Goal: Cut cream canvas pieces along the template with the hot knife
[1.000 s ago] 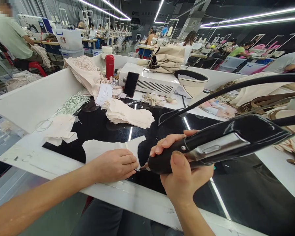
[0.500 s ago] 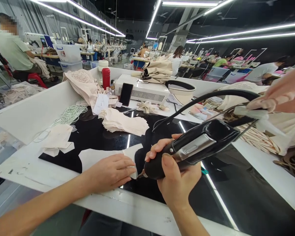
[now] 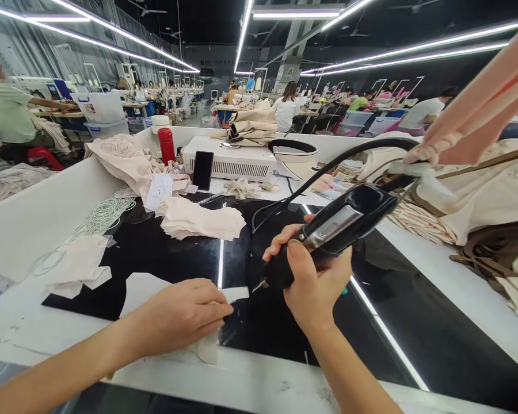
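My right hand [image 3: 317,282] is wrapped round a black corded hand tool [image 3: 334,230] with a silver side panel, like a hot knife. Its thin metal tip [image 3: 261,285] points left, just off the end of a narrow off-white fabric strip [image 3: 237,294]. My left hand [image 3: 185,316] pinches the off-white fabric piece [image 3: 140,290] that this strip appears to belong to. The palm covers much of the piece, and a flap hangs below the fingers near the table edge. Both hands are over a glossy black work surface [image 3: 276,330].
A stack of cut fabric [image 3: 201,218] lies behind my hands. Green cord [image 3: 107,213] and fabric scraps [image 3: 80,259] are at left. A phone [image 3: 202,171] leans against a white box [image 3: 233,164] beside a red bottle [image 3: 166,146]. The tool's cable [image 3: 354,161] arcs to pink cloth [image 3: 479,115].
The tool and its tip have lifted away from the fabric edge. My left fingers have curled onto the fabric, with its end strip turned. The view has shifted right.
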Demonstrator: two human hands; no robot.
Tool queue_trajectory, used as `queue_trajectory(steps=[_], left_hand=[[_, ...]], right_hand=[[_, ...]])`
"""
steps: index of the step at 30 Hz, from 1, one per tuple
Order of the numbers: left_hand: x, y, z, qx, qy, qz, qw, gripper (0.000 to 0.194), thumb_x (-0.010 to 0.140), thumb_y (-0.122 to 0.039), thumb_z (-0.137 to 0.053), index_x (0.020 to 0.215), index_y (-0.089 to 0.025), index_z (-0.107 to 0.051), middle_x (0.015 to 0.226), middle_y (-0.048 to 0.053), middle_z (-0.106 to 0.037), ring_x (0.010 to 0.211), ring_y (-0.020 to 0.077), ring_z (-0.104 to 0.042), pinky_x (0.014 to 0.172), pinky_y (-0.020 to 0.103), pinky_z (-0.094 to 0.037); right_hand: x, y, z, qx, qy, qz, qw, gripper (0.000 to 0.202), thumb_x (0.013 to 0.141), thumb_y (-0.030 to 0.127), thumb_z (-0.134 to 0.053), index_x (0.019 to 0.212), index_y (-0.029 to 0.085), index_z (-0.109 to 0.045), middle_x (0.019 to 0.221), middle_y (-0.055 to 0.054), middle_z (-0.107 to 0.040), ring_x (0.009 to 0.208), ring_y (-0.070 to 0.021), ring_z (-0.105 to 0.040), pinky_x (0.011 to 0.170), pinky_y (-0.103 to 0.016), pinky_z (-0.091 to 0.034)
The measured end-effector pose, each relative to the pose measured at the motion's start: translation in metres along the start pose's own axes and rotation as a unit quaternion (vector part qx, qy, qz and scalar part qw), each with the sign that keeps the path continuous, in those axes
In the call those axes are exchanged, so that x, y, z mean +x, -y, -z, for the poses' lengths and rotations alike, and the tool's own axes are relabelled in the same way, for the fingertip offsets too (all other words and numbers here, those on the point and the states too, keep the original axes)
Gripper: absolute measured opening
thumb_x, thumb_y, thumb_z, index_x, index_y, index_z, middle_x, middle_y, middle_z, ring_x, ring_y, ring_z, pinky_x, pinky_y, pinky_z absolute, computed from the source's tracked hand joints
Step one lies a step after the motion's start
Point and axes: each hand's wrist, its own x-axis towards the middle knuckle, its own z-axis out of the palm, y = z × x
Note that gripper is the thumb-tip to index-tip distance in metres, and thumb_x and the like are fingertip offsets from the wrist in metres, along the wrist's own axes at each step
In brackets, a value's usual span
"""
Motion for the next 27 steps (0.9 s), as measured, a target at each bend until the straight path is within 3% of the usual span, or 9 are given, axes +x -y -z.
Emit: queue_trajectory(steps=[5,10,27], left_hand=[[0.026,0.011,-0.02,0.081,0.002,0.001,0.997,0.019,0.105,-0.014,-0.056,0.119,-0.013,-0.069,0.101,0.008,-0.071,0.089,0.0208,-0.068,0.083,0.035,-0.063],[0.027,0.014,-0.033,0.107,0.031,0.007,0.994,0.02,0.107,-0.018,-0.054,0.119,-0.014,-0.069,0.098,0.007,-0.068,0.089,0.021,-0.067,0.083,0.035,-0.062],[0.021,0.014,-0.034,0.096,0.018,-0.001,0.995,0.024,0.109,-0.018,-0.05,0.124,-0.012,-0.068,0.102,0.008,-0.068,0.093,0.021,-0.067,0.087,0.035,-0.063]], right_hand=[[0.002,-0.008,-0.002,0.006,0.008,-0.005,1.0,0.029,0.084,0.028,-0.082,0.101,0.028,-0.059,0.079,0.007,-0.069,0.055,-0.012,-0.063,0.05,-0.027,-0.059],[0.001,-0.012,-0.001,0.001,0.006,-0.01,1.0,0.029,0.083,0.026,-0.081,0.101,0.027,-0.058,0.079,0.007,-0.069,0.055,-0.0115,-0.064,0.049,-0.026,-0.059],[-0.005,-0.009,-0.005,0.017,0.024,-0.019,0.999,0.031,0.083,0.026,-0.079,0.105,0.026,-0.057,0.079,0.008,-0.068,0.055,-0.0107,-0.063,0.051,-0.026,-0.06]])
